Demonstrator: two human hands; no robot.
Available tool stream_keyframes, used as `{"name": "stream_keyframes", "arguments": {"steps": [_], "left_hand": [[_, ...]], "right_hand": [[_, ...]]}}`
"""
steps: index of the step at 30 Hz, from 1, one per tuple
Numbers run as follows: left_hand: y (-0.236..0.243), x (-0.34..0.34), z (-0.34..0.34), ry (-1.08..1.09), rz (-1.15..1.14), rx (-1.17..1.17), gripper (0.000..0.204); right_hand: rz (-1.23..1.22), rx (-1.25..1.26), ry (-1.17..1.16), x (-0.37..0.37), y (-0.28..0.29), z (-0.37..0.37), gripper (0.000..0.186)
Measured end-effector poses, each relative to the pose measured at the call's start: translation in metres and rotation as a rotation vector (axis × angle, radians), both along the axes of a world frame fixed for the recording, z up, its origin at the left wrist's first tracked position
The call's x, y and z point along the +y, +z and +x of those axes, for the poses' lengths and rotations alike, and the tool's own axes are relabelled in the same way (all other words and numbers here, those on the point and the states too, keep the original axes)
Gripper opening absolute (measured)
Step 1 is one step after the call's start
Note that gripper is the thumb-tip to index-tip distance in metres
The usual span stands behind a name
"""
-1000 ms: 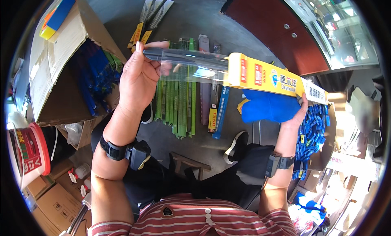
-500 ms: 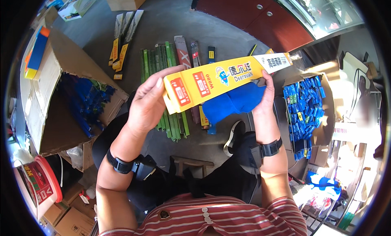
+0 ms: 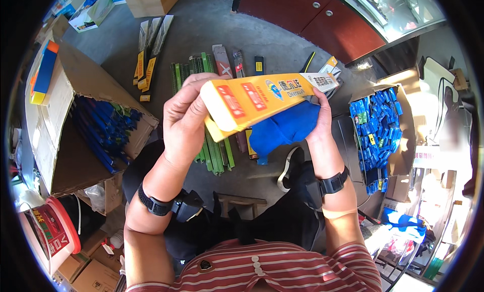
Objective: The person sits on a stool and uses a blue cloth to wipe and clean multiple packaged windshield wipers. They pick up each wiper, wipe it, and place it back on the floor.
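A long yellow wiper-blade box with a white far end is held aslant before me, its left end nearer and larger. My left hand is closed on that left end, thumb at the front and fingers behind the top edge. Toward the other end, my right hand grips the box along with a blue cloth, which hangs down below it. The right fingers are mostly hidden behind the cloth and box. Beneath, on the floor, lie several green strip-like packs, partly covered by the box and left hand.
Left stands an open carton of long blue packs; right, another carton full of blue packs. Several yellow-and-white narrow boxes lie on the far floor. A dark red cabinet stands beyond. A red-and-white bucket is lower left.
The box has turned: its left end has come up and nearer, while its white end has shifted left and slightly down. Both hands moved with it, and the cloth remains under the box.
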State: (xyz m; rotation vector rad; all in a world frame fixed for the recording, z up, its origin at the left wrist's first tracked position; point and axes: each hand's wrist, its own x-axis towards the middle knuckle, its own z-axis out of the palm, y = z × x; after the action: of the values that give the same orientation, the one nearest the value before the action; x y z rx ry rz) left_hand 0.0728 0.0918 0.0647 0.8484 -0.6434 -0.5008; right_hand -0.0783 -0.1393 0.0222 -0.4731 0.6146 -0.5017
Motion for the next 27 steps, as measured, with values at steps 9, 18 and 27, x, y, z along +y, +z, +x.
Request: {"name": "stream_keyframes", "arguments": {"steps": [9,18,27], "left_hand": [[0.011,-0.020,-0.009,-0.110,-0.024,-0.113,0.018],[0.012,-0.032,-0.028,-0.257,0.008,-0.203,0.037],[0.015,-0.041,-0.032,-0.399,0.104,-0.072,0.048]], "right_hand": [[0.089,0.013,0.081,-0.007,-0.002,-0.013,0.051],[0.135,0.016,0.146,-0.018,-0.013,-0.034,0.046],[-0.203,0.261,0.144,0.005,0.001,-0.029,0.045]]}}
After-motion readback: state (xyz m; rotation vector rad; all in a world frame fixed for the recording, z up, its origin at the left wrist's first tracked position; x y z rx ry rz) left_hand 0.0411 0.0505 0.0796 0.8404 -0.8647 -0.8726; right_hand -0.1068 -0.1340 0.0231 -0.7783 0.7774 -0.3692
